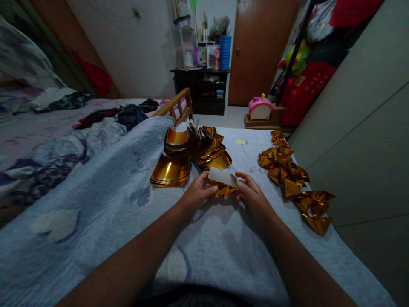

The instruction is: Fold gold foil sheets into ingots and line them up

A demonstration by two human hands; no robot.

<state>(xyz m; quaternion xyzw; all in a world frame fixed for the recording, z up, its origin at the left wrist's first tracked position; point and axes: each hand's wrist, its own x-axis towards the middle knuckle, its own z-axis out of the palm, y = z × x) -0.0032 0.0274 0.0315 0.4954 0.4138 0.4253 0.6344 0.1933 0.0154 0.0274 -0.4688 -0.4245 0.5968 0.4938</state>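
Note:
Between my two hands is a sheet of gold foil paper (pixel 222 175), its white back showing at the top and its gold side folded and creased below. My left hand (pixel 202 187) pinches the left end, thumb on the gold part. At the right end, my right hand (pixel 251 189) grips the paper with thumb and fingers; some fingertips are hidden behind it. Just beyond lie fanned stacks of flat gold foil sheets (pixel 171 170), with more gold sheets (pixel 212 149) beside them. Along the right edge runs a row of folded gold foil pieces (pixel 287 170).
A pale blue quilt with heart shapes (pixel 140 230) covers the surface under my hands. At its far left stands a wooden rail (pixel 174 104). A grey cabinet wall (pixel 361 149) borders the right side. Farther off are a dark shelf (pixel 200 91) and a pink toy (pixel 260 107).

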